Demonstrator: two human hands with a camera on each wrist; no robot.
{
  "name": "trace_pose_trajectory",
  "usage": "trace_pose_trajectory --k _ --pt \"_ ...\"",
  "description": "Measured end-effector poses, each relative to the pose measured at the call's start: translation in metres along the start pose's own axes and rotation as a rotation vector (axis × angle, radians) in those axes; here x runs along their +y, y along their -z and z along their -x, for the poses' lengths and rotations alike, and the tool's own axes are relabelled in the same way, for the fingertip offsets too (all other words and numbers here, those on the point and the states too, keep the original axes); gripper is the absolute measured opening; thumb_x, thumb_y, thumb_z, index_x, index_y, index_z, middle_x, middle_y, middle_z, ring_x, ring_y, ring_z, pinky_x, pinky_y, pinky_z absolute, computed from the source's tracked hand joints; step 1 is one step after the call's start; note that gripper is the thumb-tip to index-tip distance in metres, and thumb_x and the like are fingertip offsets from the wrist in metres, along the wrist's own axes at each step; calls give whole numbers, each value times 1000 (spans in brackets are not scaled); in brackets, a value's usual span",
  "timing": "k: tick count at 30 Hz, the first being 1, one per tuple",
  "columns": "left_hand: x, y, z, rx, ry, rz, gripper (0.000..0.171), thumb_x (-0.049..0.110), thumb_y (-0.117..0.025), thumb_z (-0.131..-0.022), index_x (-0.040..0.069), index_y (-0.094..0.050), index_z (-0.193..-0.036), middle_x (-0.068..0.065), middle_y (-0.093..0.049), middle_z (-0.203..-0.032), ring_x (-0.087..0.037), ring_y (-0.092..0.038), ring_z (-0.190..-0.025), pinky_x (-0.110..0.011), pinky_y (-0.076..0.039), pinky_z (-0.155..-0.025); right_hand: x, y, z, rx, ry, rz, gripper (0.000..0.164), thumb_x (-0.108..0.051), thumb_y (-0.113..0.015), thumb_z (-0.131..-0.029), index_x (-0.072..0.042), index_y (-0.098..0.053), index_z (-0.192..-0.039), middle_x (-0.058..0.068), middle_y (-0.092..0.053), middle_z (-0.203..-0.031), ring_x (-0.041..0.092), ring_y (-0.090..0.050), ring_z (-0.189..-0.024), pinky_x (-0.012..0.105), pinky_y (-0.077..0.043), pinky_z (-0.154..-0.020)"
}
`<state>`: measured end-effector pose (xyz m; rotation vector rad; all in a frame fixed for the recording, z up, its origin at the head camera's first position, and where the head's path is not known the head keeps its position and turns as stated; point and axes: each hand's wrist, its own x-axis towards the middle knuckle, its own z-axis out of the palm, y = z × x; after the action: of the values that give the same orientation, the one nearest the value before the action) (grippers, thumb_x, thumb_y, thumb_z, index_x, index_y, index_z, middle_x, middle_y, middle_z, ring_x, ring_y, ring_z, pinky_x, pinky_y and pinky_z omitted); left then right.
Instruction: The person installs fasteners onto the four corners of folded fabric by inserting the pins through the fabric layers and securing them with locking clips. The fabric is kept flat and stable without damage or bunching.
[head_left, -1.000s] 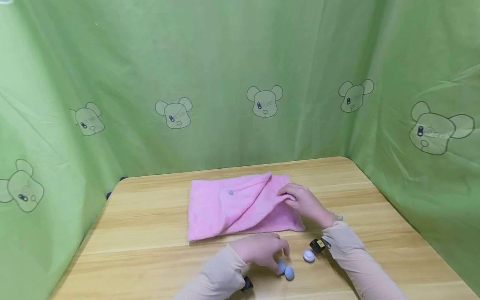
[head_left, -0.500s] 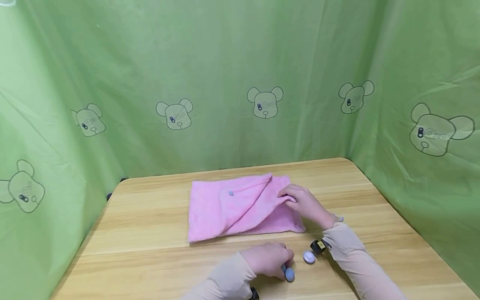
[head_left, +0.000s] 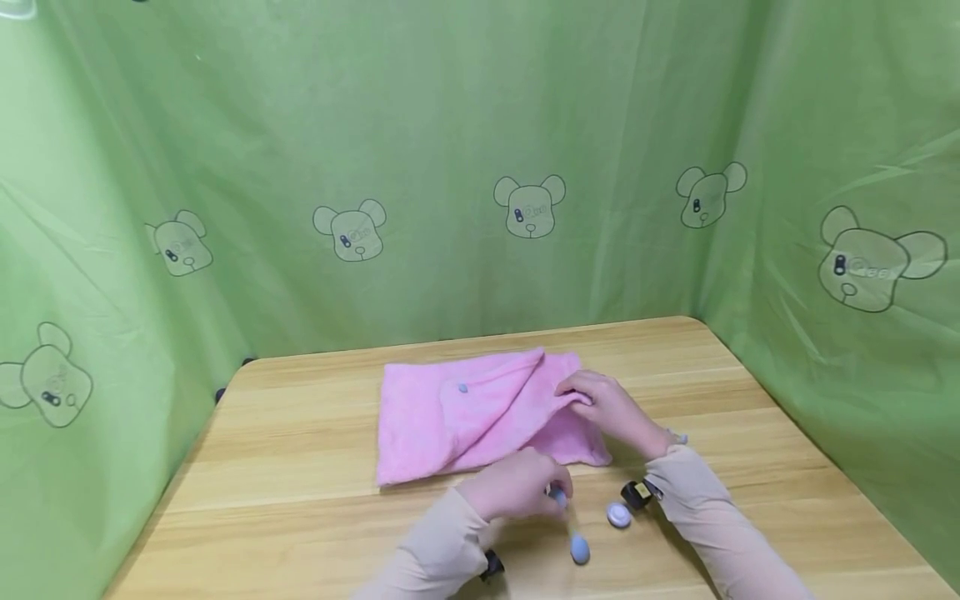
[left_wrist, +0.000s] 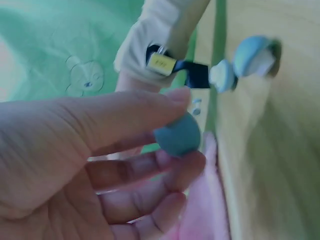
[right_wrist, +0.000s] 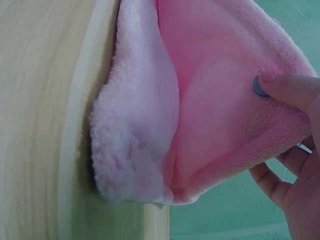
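My left hand (head_left: 517, 487) pinches a small blue rounded cap (left_wrist: 179, 135) between thumb and fingertips, above the table in front of a folded pink fluffy cloth (head_left: 416, 417). Below it on the wood lies another blue cap (head_left: 579, 549), its white underside showing in the left wrist view. A white round piece with a bluish rim (head_left: 618, 515) lies to its right. My right hand (head_left: 613, 410) grips the lifted right edge of the cloth. In the right wrist view, its thumb presses a blue piece (right_wrist: 259, 86) against the cloth's inner side.
A small grey-blue piece (head_left: 462, 387) sits on the cloth's upper face. The wooden table (head_left: 285, 442) is enclosed by green curtains (head_left: 442, 108) printed with bear heads. A black wrist device (head_left: 636, 493) hangs under the right sleeve, close to the white piece.
My left hand reached down to the two blue caps, took one, and lifted it up and away toward the cloth. The right hand keeps its grip on the cloth edge.
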<state>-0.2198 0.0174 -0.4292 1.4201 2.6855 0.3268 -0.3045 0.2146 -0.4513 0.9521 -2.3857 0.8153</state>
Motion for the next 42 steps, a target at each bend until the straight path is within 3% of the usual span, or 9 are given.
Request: trace_pose_trajectory --k 8,15,20,24,27,30,34,39,42 --pt "-19 18 3 211 52 187 22 26 -67 -78 17 -68 -98 9 -67 -88 6 -56 -74 -5 -43 -71 2 0 1 -22 -19 -9 23 -3 -68 -74 -17 -66 -92 -5 -66 -93 12 -60 -89 28 -51 -80" --pt "-39 28 -1 317 147 349 21 19 -65 -80 16 -68 -100 5 -69 -95 3 -60 -77 -10 -47 -71 1 0 0 -17 -18 -14 24 -1 -68 -73 -15 -66 -92 -4 -66 -93 13 -60 -88 28 -51 -78" --pt "-56 25 -10 383 283 598 27 21 -65 -81 16 -61 -107 4 -65 -100 -3 -61 -80 -15 -49 -73 1 0 0 -19 -3 -12 21 -4 -67 -75 -14 -66 -93 -3 -66 -92 14 -60 -88 28 -51 -78" --pt "-67 18 -21 515 391 784 27 22 -67 -78 16 -59 -103 4 -64 -98 -8 -60 -83 -21 -48 -78 3 0 0 -21 15 -6 20 -6 -67 -75 -14 -65 -93 -2 -66 -93 14 -60 -89 28 -51 -80" --pt "-73 8 -33 598 431 955 29 22 -67 -79 14 -60 -106 1 -64 -98 -10 -61 -85 -23 -50 -79 3 1 0 -22 12 -7 20 -6 -67 -75 -15 -65 -93 -3 -66 -93 14 -60 -90 28 -50 -81" --pt "-78 -3 -45 638 437 1150 31 21 -64 -81 11 -59 -109 -6 -64 -101 -12 -62 -86 -25 -51 -79 3 1 1 -26 4 -5 21 -6 -67 -75 -15 -65 -94 -4 -66 -93 13 -60 -90 27 -50 -81" --pt "-84 -14 -58 670 418 1329 33 17 -63 -82 3 -59 -111 -19 -62 -106 -17 -65 -85 -28 -52 -80 1 3 1 -44 -14 -26 21 -7 -67 -76 -16 -65 -94 -5 -65 -94 12 -59 -91 27 -50 -81" --pt "-86 -23 -67 713 387 1442 37 12 -62 -82 -3 -56 -115 -21 -61 -109 -18 -65 -83 -30 -52 -81 0 2 2 -76 -40 -78 20 -7 -66 -76 -14 -66 -95 -7 -65 -95 10 -59 -92 25 -50 -82" --pt "-87 -24 -70 729 374 1440 37 13 -62 -82 -2 -56 -116 -16 -64 -105 -18 -65 -84 -30 -52 -81 0 2 2 -78 -25 -99 20 -5 -66 -77 -12 -66 -96 -6 -65 -95 11 -59 -92 24 -50 -82"
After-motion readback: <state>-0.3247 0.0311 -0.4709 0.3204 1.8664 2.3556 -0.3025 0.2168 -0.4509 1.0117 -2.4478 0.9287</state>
